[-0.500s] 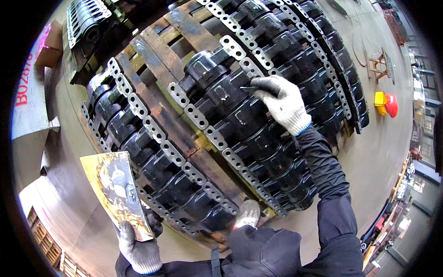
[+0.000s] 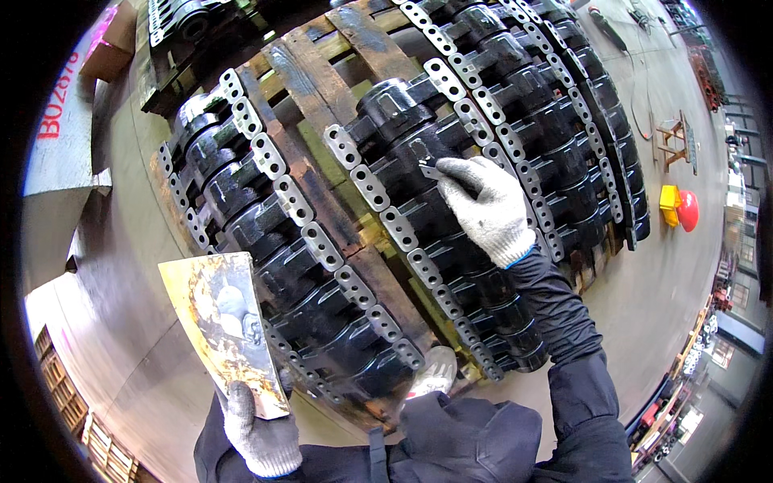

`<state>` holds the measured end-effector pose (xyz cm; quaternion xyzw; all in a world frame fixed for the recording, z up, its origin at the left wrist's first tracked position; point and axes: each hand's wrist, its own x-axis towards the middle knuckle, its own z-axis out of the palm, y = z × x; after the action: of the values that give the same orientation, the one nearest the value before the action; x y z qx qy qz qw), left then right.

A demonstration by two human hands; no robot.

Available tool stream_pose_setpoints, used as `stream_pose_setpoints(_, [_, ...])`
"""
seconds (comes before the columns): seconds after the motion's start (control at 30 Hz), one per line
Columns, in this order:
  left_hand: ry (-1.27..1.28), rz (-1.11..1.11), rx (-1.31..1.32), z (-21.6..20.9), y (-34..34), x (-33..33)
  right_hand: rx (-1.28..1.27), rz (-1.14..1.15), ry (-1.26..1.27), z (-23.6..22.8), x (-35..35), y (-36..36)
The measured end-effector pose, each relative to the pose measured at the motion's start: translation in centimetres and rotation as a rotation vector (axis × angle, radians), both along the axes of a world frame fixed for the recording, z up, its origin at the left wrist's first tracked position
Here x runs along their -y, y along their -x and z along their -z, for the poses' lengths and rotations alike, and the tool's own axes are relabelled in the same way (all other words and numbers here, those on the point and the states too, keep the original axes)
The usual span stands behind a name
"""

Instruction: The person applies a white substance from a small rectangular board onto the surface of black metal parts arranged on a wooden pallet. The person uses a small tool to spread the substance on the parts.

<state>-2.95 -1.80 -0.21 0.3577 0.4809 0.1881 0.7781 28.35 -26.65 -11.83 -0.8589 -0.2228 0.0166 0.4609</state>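
Factory workshop; black track chains [image 2: 403, 109] on wooden pallets [image 2: 310, 80]; grey floor [image 2: 121, 314]

Red dome [image 2: 688, 211] beside yellow block [image 2: 669, 204]; 1 carton [image 2: 112, 45].

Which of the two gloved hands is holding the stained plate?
The left hand, at lower left, grips the stained plate; the right hand instead pinches a small thin piece over the black tracks.

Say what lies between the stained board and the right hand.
Head view: between board and right hand lie one black track, pallet planks, then part of another track.
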Motion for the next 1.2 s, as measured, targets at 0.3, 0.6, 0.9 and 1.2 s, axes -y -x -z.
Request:
stream_pose_setpoints(0.3, [-0.032,0.079,0.055,-0.2,1.0,0.2,0.232,0.029,0.106,1.9,-1.8,0.6])
stream_pose_setpoints(0.6, [-0.037,-0.019,0.018,-0.5,0.9,0.6,0.282,0.051,0.171,2.0,-2.4,0.6])
stream_pose_setpoints(0.9, [-0.015,-0.035,0.018,-0.4,1.4,0.4,0.260,0.037,0.203,0.9,-2.8,1.0])
stream_pose_setpoints(1.2, [-0.017,-0.047,0.001,-0.5,1.2,0.5,0.290,0.065,0.253,1.3,-2.7,1.0])
